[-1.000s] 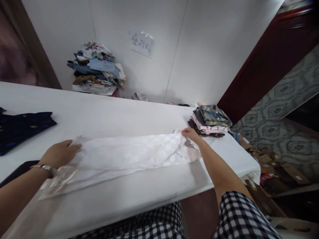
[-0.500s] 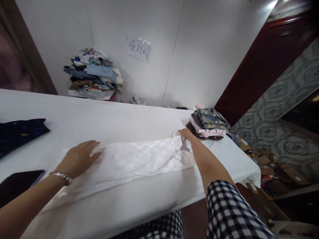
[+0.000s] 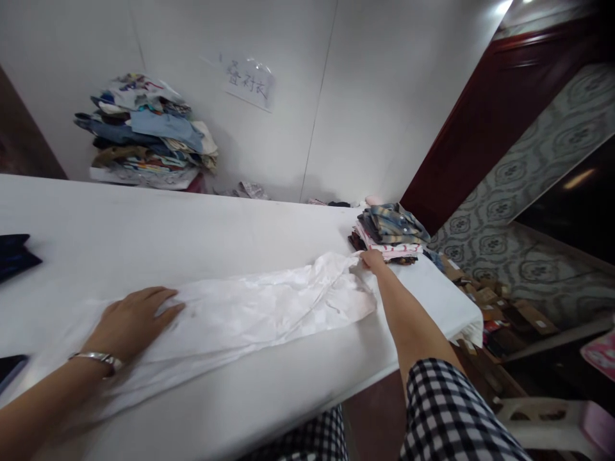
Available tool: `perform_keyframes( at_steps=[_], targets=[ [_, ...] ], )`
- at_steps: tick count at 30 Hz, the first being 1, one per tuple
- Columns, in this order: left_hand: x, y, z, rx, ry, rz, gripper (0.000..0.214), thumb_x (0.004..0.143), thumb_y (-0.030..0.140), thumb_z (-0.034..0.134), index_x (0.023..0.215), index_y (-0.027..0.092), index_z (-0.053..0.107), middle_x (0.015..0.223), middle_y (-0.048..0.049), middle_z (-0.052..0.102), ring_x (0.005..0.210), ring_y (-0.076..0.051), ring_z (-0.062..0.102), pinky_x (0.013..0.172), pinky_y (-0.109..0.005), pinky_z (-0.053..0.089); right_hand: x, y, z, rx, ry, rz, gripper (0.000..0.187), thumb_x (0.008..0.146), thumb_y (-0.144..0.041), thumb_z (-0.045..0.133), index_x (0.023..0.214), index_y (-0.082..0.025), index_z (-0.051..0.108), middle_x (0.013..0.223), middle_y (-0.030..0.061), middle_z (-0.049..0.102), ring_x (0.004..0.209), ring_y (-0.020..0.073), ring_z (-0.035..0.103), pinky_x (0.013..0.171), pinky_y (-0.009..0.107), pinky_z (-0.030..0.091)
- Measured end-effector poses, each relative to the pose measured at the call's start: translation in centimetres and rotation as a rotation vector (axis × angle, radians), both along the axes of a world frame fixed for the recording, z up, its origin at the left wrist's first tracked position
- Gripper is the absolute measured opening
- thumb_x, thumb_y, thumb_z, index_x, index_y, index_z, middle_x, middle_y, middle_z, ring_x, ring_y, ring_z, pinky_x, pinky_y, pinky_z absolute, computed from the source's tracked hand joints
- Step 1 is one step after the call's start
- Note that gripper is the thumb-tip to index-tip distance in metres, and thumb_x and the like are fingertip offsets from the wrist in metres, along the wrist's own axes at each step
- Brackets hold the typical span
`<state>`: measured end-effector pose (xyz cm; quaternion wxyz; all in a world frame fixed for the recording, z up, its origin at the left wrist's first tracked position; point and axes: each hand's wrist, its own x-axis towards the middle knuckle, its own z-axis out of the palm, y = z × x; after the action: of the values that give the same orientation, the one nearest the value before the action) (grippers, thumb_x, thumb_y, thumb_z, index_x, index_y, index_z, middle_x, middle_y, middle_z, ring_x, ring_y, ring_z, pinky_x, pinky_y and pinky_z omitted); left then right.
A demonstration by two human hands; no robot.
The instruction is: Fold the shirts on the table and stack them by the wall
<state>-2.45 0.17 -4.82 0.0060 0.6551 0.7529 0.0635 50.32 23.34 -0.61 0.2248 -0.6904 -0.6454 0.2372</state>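
A white shirt (image 3: 250, 310) lies as a long, wrinkled strip across the white table (image 3: 144, 227). Flat on its left part rests my left hand (image 3: 129, 323), fingers stretched out and thumb apart. At the far right end, my right hand (image 3: 373, 260) pinches the upper corner of the cloth between thumb and fingers. The cloth there is bunched and slightly raised. Just beyond my right hand is a stack of folded shirts (image 3: 391, 227), with a blue-and-tan plaid one on top.
Against the wall stands a tall heap of mixed clothes (image 3: 156, 131). A dark blue cloth (image 3: 16, 256) and a dark flat object (image 3: 10, 370) lie at the left edge. Cardboard boxes (image 3: 533, 317) and a pale plastic chair (image 3: 542, 416) stand beyond the table's right end.
The view has turned to the right. My right hand has drawn the shirt's corner outward, closer to the folded stack, and the cloth's right end has spread. My left hand still lies flat on it.
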Motion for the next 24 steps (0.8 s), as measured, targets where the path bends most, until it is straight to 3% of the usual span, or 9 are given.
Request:
perform_keyframes(
  at_steps=[6,9,13,16,20,24],
  targets=[
    [-0.4,0.2,-0.3,0.001,-0.068,0.008,0.062,0.084,0.054,0.03,0.124,0.015,0.057,0.133,-0.0111,0.056,0.121,-0.029,0.049,0.103,-0.044,0.035,-0.6,-1.7,-1.5,-0.051,0.242,-0.097,0.026,0.095,-0.031,0.041,0.107,-0.014,0.058,0.088,0.0083,0.068,0.07,0.0149,0.065,0.063,0.029,0.056],
    [-0.4,0.3,-0.2,-0.009,-0.089,0.017,0.063,0.082,0.055,0.031,0.122,0.015,0.058,0.132,-0.0117,0.057,0.119,-0.03,0.051,0.102,-0.045,0.036,-0.4,-2.7,-2.0,-0.017,0.269,-0.111,0.024,0.085,-0.024,0.052,0.107,-0.016,0.059,0.085,0.0065,0.068,0.072,0.0161,0.065,0.066,0.03,0.055],
    [-0.4,0.4,-0.3,-0.005,-0.087,0.011,0.064,0.082,0.054,0.029,0.122,0.013,0.059,0.131,-0.0123,0.057,0.12,-0.029,0.05,0.104,-0.045,0.036,-1.1,-3.5,-2.7,-0.019,0.22,-0.066,0.011,0.065,-0.014,0.066,0.076,-0.016,0.066,0.074,0.0052,0.068,0.082,0.0226,0.065,0.074,0.032,0.052],
    [-0.5,0.4,-0.6,-0.014,-0.077,0.014,0.066,0.082,0.055,0.028,0.123,0.012,0.057,0.133,-0.0124,0.055,0.123,-0.029,0.048,0.107,-0.043,0.033,-2.6,-3.6,-2.9,-0.053,0.202,-0.016,0.007,0.061,-0.012,0.068,0.063,-0.018,0.064,0.068,0.0049,0.067,0.083,0.0242,0.064,0.072,0.029,0.05],
    [-1.0,0.4,-1.1,-0.005,-0.062,0.022,0.067,0.083,0.055,0.026,0.124,0.012,0.057,0.134,-0.0124,0.055,0.124,-0.029,0.047,0.108,-0.043,0.032,-4.0,-4.1,-2.4,-0.124,0.248,0.075,0.006,0.067,-0.02,0.066,0.073,-0.017,0.067,0.068,0.0026,0.068,0.072,0.02,0.064,0.063,0.026,0.05],
    [-1.1,0.4,-1.3,0.005,-0.054,0.016,0.068,0.083,0.056,0.026,0.124,0.012,0.056,0.134,-0.0128,0.055,0.124,-0.028,0.048,0.109,-0.041,0.032,-3.6,-4.7,-1.4,-0.317,0.465,0.188,0.036,0.07,-0.027,0.066,0.106,-0.025,0.064,0.084,-0.0006,0.072,0.074,0.0177,0.067,0.066,0.028,0.054]
  ],
)
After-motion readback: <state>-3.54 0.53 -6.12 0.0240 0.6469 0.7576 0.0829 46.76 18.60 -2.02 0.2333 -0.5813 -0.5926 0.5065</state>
